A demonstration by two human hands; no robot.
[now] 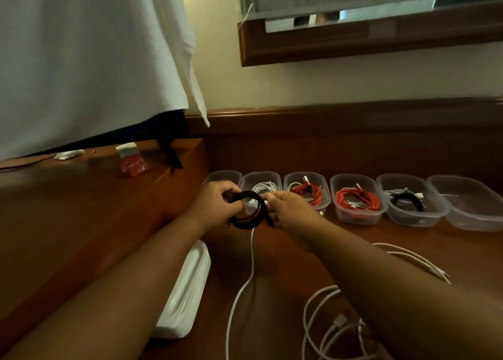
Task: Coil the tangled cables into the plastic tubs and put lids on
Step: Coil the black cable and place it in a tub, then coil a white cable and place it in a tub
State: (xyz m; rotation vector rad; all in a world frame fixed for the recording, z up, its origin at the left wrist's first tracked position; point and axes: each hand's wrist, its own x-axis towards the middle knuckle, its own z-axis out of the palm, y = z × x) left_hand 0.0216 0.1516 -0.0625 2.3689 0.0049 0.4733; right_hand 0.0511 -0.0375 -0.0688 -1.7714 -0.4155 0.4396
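Fingers [231, 196] pinching black cable [250, 210], looped coil

Wooden desk [272, 264], tubs [356, 199], lids [187, 291], white cables [326, 329]

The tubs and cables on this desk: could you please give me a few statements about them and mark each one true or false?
1. Both the left hand and the right hand hold the black cable coil. True.
2. Every plastic tub in the row has a lid on. False: all are open, and the white lids sit stacked at the near left.
3. The rightmost tub holds no cable. True.
4. Two tubs contain red cables. True.
5. All white cables are already put away. False: loose white cables lie on the desk near the person.
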